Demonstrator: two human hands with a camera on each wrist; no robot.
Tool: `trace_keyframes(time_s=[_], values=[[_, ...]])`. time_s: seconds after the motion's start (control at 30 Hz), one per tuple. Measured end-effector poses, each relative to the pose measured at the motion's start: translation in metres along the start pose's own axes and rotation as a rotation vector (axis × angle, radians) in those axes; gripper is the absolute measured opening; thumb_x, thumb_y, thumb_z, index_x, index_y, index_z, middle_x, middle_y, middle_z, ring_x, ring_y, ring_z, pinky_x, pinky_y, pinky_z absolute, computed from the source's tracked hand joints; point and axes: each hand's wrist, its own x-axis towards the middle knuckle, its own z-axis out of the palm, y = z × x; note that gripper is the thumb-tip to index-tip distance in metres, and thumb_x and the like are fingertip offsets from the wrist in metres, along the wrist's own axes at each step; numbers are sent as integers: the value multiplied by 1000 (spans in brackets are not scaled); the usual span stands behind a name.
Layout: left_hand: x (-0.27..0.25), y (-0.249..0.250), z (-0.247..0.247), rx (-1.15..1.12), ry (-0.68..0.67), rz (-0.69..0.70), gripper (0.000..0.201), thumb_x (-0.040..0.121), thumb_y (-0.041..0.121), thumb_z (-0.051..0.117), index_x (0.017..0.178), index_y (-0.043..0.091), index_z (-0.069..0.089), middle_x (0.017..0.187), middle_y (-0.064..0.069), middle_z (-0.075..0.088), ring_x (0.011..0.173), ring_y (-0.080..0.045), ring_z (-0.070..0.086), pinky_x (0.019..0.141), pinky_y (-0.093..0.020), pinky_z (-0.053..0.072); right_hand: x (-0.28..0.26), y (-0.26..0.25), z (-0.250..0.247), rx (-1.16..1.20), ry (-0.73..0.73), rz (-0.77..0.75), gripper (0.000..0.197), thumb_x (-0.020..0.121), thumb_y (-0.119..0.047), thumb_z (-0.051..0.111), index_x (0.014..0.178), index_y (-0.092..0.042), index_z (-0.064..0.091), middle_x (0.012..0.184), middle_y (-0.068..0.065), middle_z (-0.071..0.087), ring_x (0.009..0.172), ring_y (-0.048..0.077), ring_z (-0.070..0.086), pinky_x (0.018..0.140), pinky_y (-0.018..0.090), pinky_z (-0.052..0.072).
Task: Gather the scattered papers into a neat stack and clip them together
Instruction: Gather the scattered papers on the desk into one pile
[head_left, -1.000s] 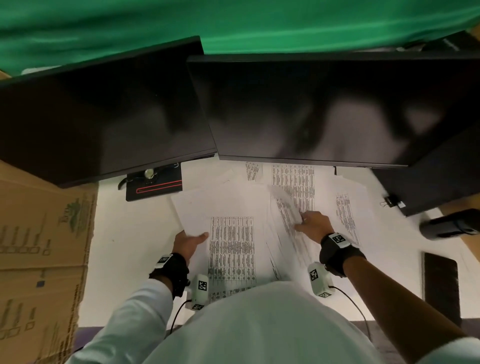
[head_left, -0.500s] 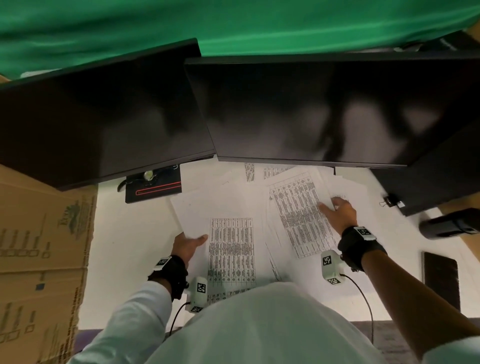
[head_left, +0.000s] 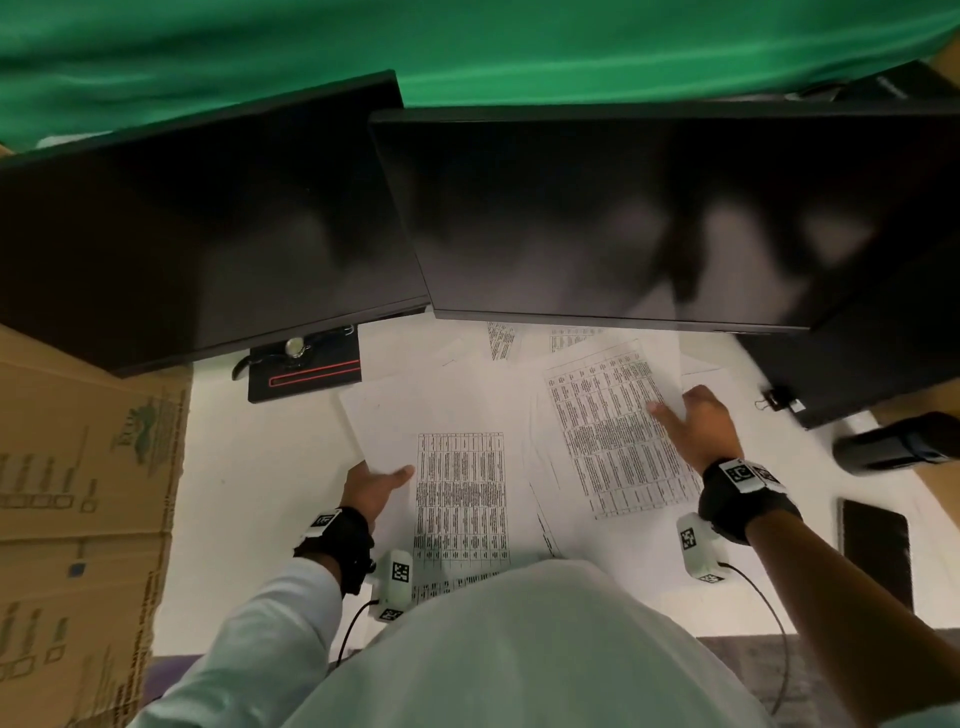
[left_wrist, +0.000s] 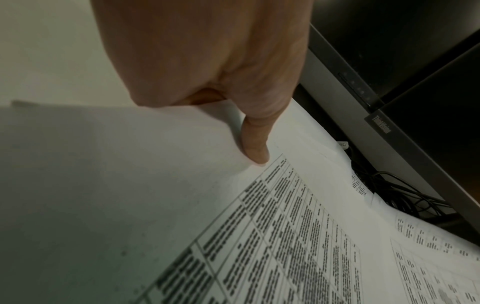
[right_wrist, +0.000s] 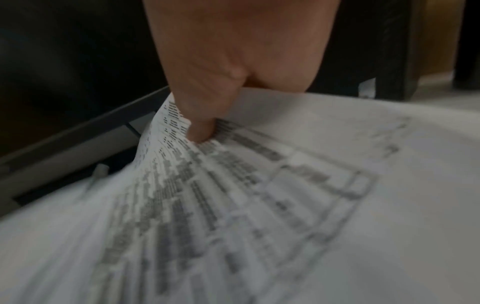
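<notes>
Several white sheets printed with tables lie scattered over the white desk (head_left: 249, 467) below the monitors. My left hand (head_left: 384, 475) grips the left edge of the near sheet (head_left: 462, 499), with the thumb (left_wrist: 255, 144) on top and the fingers hidden under the paper. My right hand (head_left: 680, 402) pinches the right edge of a tilted printed sheet (head_left: 618, 431). Its thumb (right_wrist: 200, 125) presses on top, and the sheet (right_wrist: 233, 205) is lifted and curls. A small black binder clip (head_left: 774, 400) lies to the right of that hand, under the monitor's corner.
Two dark monitors (head_left: 597, 218) overhang the back of the desk, and a black stand base (head_left: 306, 371) sits at the left. A cardboard box (head_left: 78, 493) borders the left edge. A black cylinder (head_left: 898, 441) and a dark phone (head_left: 875, 551) lie at the right.
My right hand has gone right and farther back, taking a printed sheet that now lies face up and tilted. The left hand has stayed on its sheet.
</notes>
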Motion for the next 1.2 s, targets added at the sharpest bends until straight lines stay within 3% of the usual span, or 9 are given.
trace_keyframes(time_s=[0.17,0.33,0.43,0.53,0.73,0.87,1.03,1.1,1.2], values=[[3,-2,-1,17,4,-16,37,77,11,81,111,8,67,110,-8,71,106,-27,64,97,-36,46,-15,35,-27,161,-43,83,39,90,-40,64,109,-6,60,96,7,62,86,24,55,80,32,44],[5,-2,-1,25,4,-22,37,75,11,82,109,9,67,109,-8,71,107,-28,64,100,-38,46,-43,54,-28,285,-309,114,35,77,-13,79,106,-23,59,107,6,69,102,28,66,97,51,50],[2,-1,-1,33,15,-24,39,76,10,81,112,7,67,110,-8,71,107,-28,64,100,-38,46,-59,27,-31,281,-335,47,23,80,-11,77,88,-22,59,90,1,69,89,24,67,81,37,55],[3,-2,-2,52,29,-21,40,76,11,82,113,4,66,112,-10,71,108,-28,64,101,-39,46,-72,-19,-53,203,-300,-103,30,80,-17,78,70,-24,50,73,-9,58,68,10,58,56,15,41],[1,-1,-1,40,28,-11,40,77,8,80,115,3,66,114,-12,70,108,-28,64,104,-42,46,-94,-110,-112,414,-231,-420,20,80,-16,76,83,-34,68,77,-27,71,73,-9,66,67,10,49],[-4,4,1,72,28,-30,24,77,9,80,95,6,65,93,-9,68,93,-28,62,89,-37,49,-103,-151,-140,829,-163,-536,35,79,-12,74,113,-16,68,115,1,72,107,17,69,88,30,55],[-5,8,0,74,-20,-46,60,68,25,74,117,-7,61,115,-18,66,101,-32,63,95,-45,50,-77,-147,-93,863,-218,-361,38,80,-9,74,117,-14,65,115,-2,72,107,14,68,95,39,53],[-4,7,0,153,1,-29,50,75,18,76,114,-10,62,107,-17,66,93,-28,61,87,-33,48,-67,-136,-59,810,-252,-271,37,81,-12,75,117,-12,66,111,-3,73,103,11,69,97,40,52],[-6,7,1,145,25,-43,33,85,9,71,114,-5,64,102,-16,66,88,-26,59,79,-34,47,-55,-116,-7,725,-292,-143,37,80,-19,77,115,-12,65,111,2,72,104,17,69,99,47,50]])
